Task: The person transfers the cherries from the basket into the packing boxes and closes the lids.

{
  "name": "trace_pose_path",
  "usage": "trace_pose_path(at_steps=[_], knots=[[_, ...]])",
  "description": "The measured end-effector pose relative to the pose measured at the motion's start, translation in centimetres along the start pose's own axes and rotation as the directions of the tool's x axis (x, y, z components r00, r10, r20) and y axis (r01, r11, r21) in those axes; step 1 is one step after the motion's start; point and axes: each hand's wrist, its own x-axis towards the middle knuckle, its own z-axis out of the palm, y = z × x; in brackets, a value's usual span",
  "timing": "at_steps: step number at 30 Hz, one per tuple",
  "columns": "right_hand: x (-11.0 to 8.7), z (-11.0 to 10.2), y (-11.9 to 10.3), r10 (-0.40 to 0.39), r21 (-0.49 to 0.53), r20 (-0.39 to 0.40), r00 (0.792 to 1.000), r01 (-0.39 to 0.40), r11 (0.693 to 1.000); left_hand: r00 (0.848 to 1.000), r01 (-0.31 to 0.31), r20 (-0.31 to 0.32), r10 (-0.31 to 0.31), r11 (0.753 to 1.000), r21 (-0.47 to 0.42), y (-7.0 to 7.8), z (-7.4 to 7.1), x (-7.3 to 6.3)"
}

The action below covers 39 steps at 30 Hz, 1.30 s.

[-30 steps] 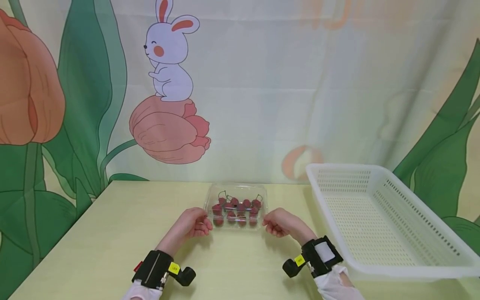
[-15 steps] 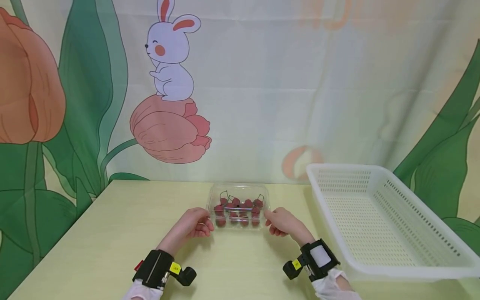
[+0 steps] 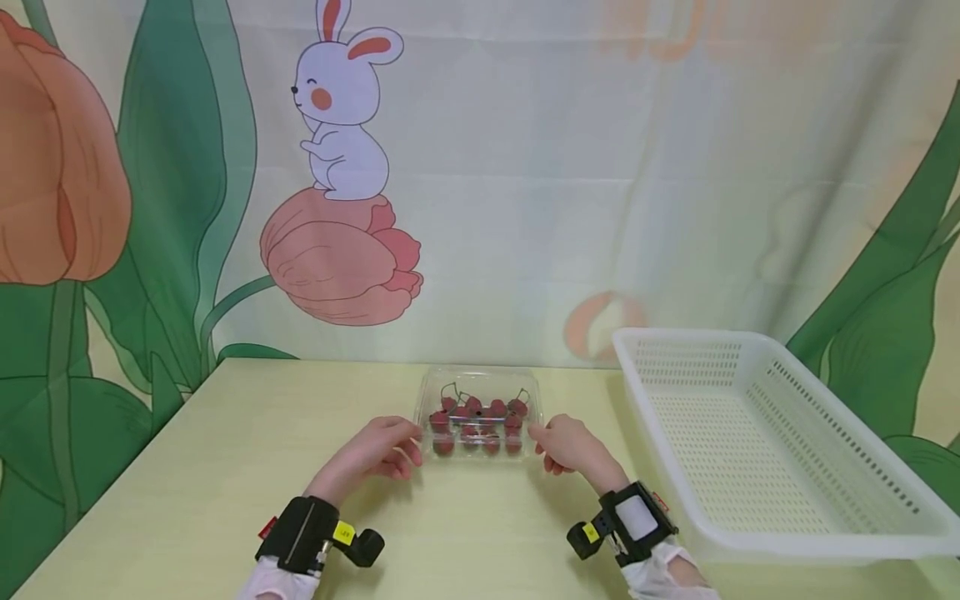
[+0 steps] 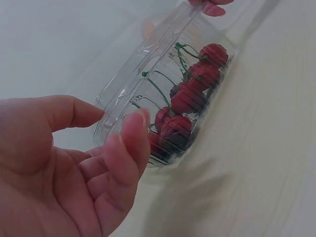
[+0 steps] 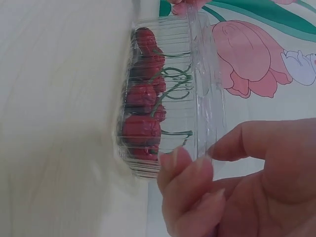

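A clear plastic clamshell box sits at the back middle of the table, between the two hands. Several dark red cherries with green stems lie inside it. At the box's left corner, the left hand has its thumb on the rim and its bent fingers along the near side; the left wrist view shows the rim between them. The right hand pinches the opposite corner, thumb at the rim and fingers curled below it. In the right wrist view the cherries show through the ribbed wall.
A large white perforated plastic basket stands at the right of the pale yellow table. Behind the table hangs a printed curtain with a rabbit and tulips. Each wrist wears a black camera mount.
The left hand's fingers have loosened a little and its wrist has shifted slightly left. The box and right hand have moved slightly right in the head view. The basket stays put.
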Motion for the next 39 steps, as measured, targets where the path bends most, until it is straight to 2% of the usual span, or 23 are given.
trace_pose_path(at_steps=[8,14,23,26,28,31,33,36,39], knots=[[-0.6,-0.2,-0.6,-0.035,-0.178,-0.097,0.995,0.018,0.984,0.998,-0.010,0.064,0.008,0.999,0.038,0.1,-1.1,-0.5],[-1.3,-0.2,-1.4,-0.084,-0.257,-0.212,0.974,0.027,0.966,0.998,-0.011,0.060,0.006,0.996,0.086,0.1,-1.8,-0.5],[-2.1,-0.3,-3.2,-0.146,-0.235,-0.246,0.958,0.087,0.968,0.997,0.000,-0.082,0.016,0.981,0.196,0.4,-2.0,-0.3],[-2.6,-0.3,-3.7,-0.170,-0.184,-0.239,0.956,0.127,0.975,0.990,-0.025,-0.128,0.056,0.972,0.232,0.8,-1.9,-0.4],[-3.1,-0.4,-4.1,-0.196,-0.141,-0.230,0.953,0.166,0.976,0.983,-0.062,-0.151,0.106,0.961,0.271,1.3,-1.8,-0.6],[-3.8,-1.0,-4.7,-0.249,-0.089,-0.223,0.942,0.235,0.968,0.963,-0.132,-0.175,0.206,0.924,0.360,2.6,-1.5,-0.9],[-4.1,-1.9,-5.2,-0.279,-0.077,-0.234,0.931,0.269,0.960,0.940,-0.184,-0.185,0.287,0.882,0.433,4.0,-1.3,-1.1],[-4.1,-3.9,-5.8,-0.315,-0.091,-0.259,0.913,0.302,0.949,0.890,-0.260,-0.184,0.416,0.797,0.546,6.3,-1.5,-1.3],[-3.5,-6.3,-6.3,-0.338,-0.131,-0.264,0.903,0.313,0.941,0.827,-0.324,-0.160,0.539,0.689,0.648,8.7,-2.3,-1.2]])
